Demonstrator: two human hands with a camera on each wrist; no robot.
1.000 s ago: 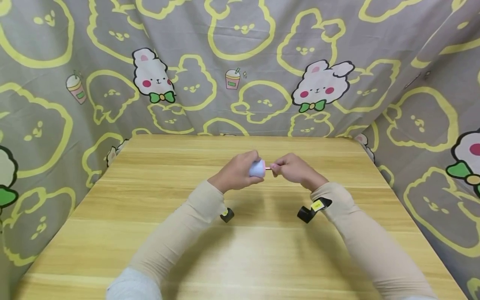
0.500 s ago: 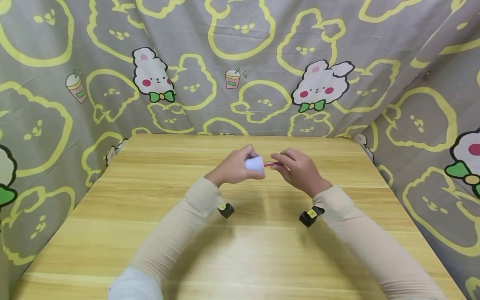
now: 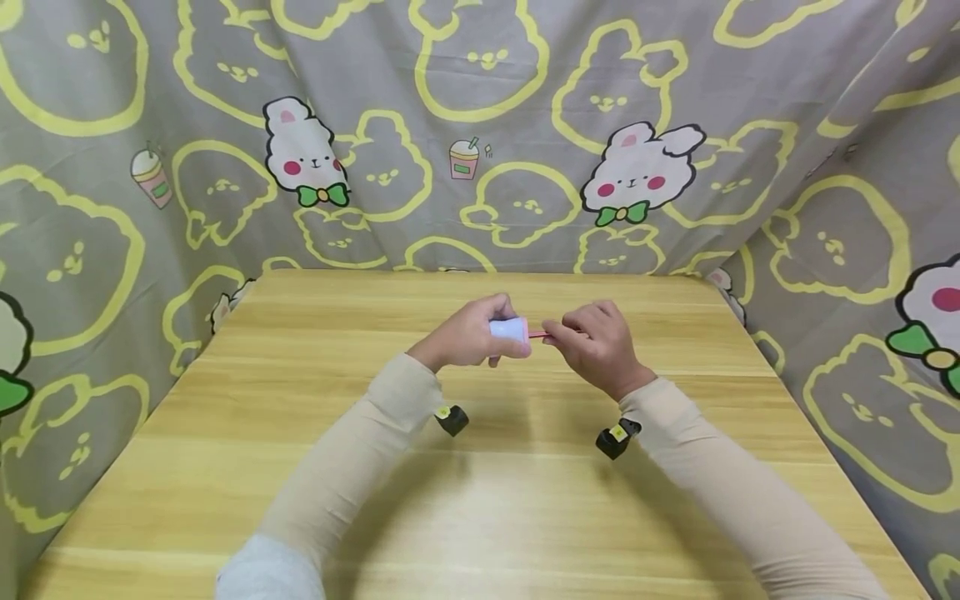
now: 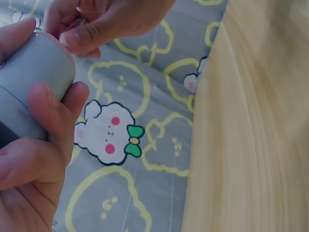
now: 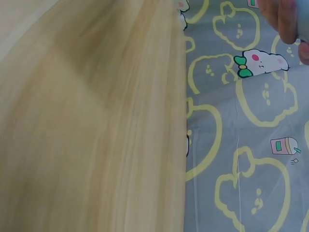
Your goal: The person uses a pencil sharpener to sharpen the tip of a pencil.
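Observation:
My left hand (image 3: pixel 471 333) grips a small pale blue cylinder (image 3: pixel 507 330) with a pink rim, held on its side above the table. In the left wrist view the thumb and fingers curl round the cylinder (image 4: pixel 29 72), which has faint lettering. A thin red stick (image 3: pixel 537 335) runs from the cylinder's pink end to my right hand (image 3: pixel 602 346), whose thumb and fingers pinch it. How far the stick reaches inside is hidden. At the right wrist view's top right corner, fingers (image 5: pixel 286 21) show beside a sliver of the cylinder.
The wooden table (image 3: pixel 465 517) spreads beneath both hands. A grey curtain (image 3: pixel 517 242) with yellow outlines and rabbit prints stands along its back and sides. Black wrist cameras (image 3: pixel 452 420) hang below the forearms.
The right fingers have shifted along the stick and curled in closer, after looking looser half a second ago. The left hand has moved slightly left, still holding the cylinder.

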